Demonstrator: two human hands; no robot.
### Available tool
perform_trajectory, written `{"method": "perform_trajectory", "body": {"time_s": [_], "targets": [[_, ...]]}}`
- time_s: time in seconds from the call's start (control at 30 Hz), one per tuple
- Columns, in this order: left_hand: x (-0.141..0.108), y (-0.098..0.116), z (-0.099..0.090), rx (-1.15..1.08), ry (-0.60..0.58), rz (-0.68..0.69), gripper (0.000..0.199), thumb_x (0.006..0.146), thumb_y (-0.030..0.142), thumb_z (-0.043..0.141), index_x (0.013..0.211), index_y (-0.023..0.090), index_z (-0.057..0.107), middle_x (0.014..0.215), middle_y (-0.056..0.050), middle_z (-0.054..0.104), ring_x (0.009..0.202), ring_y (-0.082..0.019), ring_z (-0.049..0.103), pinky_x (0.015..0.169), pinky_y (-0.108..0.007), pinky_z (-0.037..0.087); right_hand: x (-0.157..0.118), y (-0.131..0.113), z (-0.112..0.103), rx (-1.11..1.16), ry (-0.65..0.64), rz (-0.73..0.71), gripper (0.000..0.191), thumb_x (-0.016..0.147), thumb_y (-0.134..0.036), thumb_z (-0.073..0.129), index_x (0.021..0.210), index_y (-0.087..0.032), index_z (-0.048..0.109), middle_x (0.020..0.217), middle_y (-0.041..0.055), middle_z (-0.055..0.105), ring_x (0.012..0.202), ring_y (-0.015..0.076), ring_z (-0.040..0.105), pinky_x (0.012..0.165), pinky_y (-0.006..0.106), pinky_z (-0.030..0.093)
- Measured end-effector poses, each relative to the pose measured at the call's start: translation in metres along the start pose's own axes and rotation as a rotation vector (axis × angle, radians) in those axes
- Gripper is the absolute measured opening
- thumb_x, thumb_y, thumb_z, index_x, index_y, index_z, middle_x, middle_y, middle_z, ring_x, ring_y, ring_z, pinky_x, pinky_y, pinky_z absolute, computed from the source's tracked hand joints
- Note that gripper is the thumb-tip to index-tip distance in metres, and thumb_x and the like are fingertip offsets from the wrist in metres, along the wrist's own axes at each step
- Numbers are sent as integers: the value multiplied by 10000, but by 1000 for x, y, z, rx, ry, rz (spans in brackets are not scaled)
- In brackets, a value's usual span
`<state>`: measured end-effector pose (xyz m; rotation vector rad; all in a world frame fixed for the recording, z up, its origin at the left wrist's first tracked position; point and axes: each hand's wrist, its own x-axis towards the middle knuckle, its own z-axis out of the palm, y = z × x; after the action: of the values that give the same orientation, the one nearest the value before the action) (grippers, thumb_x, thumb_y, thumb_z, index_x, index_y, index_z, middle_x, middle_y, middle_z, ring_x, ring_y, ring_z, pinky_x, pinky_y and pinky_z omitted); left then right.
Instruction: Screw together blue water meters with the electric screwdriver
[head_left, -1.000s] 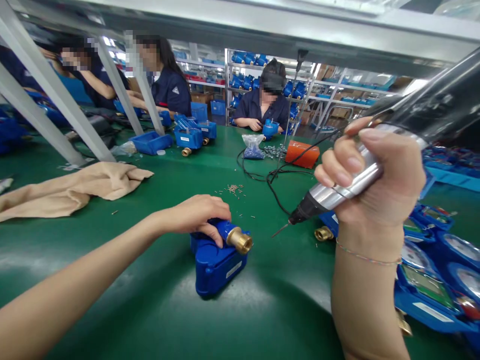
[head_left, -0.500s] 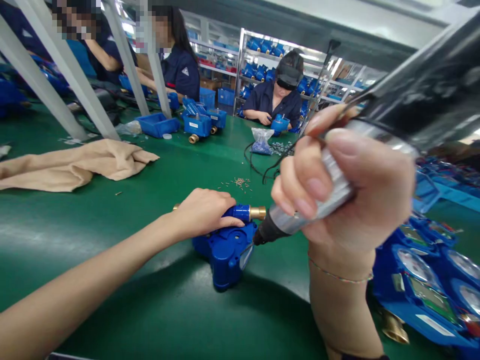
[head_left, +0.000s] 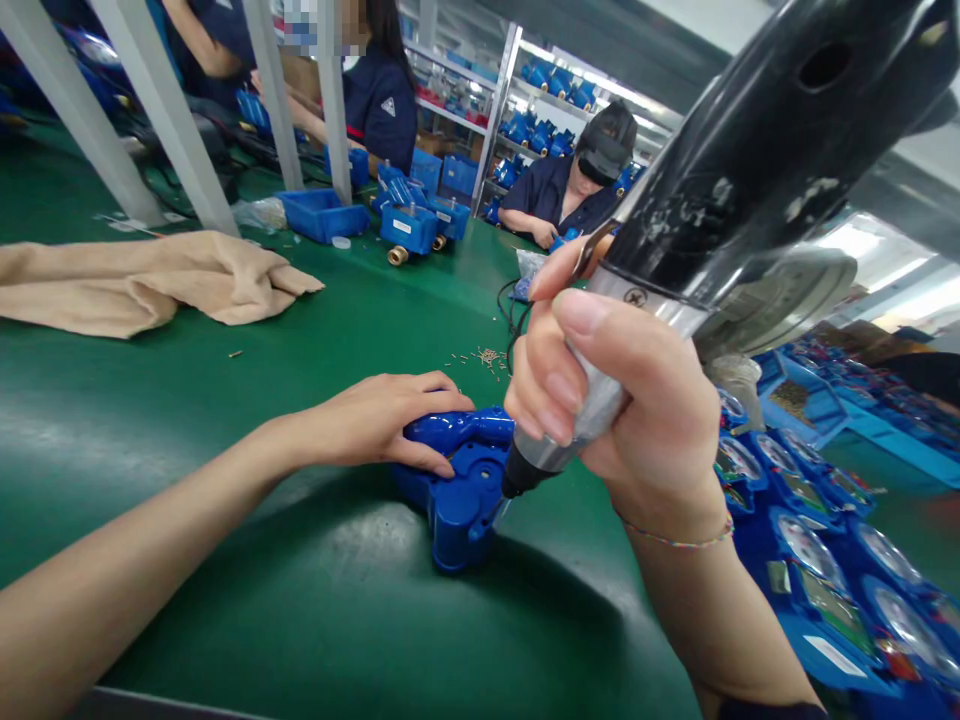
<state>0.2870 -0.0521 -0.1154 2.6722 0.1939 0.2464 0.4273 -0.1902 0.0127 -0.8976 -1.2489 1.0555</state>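
Note:
A blue water meter (head_left: 459,520) lies on the green tabletop, its pipe part across the far side. My left hand (head_left: 386,420) grips it from the left, thumb on the near side of the pipe and fingers over the far side. My right hand (head_left: 637,400) is wrapped around an electric screwdriver (head_left: 705,180) with a black body and silver front. The tool slants down to the left. Its tip is at the meter's right side; whether it touches a screw I cannot make out. The pipe's right end is hidden behind the screwdriver and my fingers.
Small loose screws (head_left: 489,358) lie beyond the meter. A beige cloth (head_left: 157,285) is at the left, a blue tray (head_left: 326,215) and more meters (head_left: 409,228) farther back. Several meters with dials (head_left: 806,560) crowd the right. Co-workers sit across the table behind grey posts (head_left: 161,120).
The screwdriver and my right hand have moved left, the tip staying near the meter's right side. My left hand has slid left along the pipe. The view has shifted as well.

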Motion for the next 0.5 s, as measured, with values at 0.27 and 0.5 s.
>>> {"method": "perform_trajectory", "body": {"time_s": [0.27,0.5], "targets": [[-12,-15,0,-202,-32,43,722,740,514,772,1381,385,466,1381,3,566,1161,-246,605,850,-240,475,4,35,15,-71,-52,136,143,847,-296,682,870,-215,567,511,-76,498,382,96,433,404,234,395],[-11,-16,-2,-176,-41,44,772,716,474,797,1385,416,416,1398,30,512,1164,-226,600,906,-242,445,-11,50,9,-187,112,72,111,889,-242,640,974,-212,575,510,-80,536,392,81,452,444,222,414]]}}
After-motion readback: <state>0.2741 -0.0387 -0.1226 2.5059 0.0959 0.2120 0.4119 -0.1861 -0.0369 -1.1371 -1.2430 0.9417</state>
